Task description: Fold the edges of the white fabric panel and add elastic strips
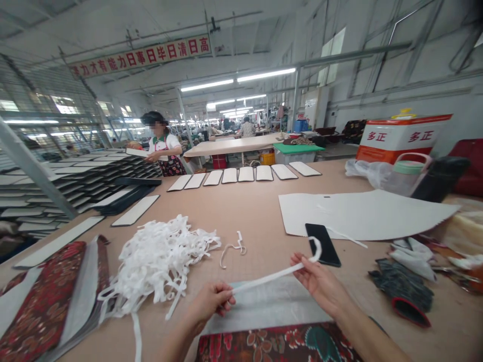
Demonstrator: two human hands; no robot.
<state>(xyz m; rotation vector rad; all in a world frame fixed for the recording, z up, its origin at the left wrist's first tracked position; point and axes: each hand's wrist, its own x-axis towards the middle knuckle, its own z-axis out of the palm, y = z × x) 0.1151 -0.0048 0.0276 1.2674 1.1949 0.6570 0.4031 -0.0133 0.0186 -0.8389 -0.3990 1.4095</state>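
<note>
A narrow white strip is stretched between my two hands. My left hand pinches its left end, and my right hand holds it near the right end, which curls up past the fingers. Under the strip lies a pale sheet beside a red floral fabric piece at the near edge. A large tangled pile of white strips sits to the left of my left hand. Just beyond my right hand is a black phone.
A large white sheet, a dark glove and a red-white box are at the right. White panels line the far edge. Folded floral fabric lies left. Another person holds a panel beyond stacked panels.
</note>
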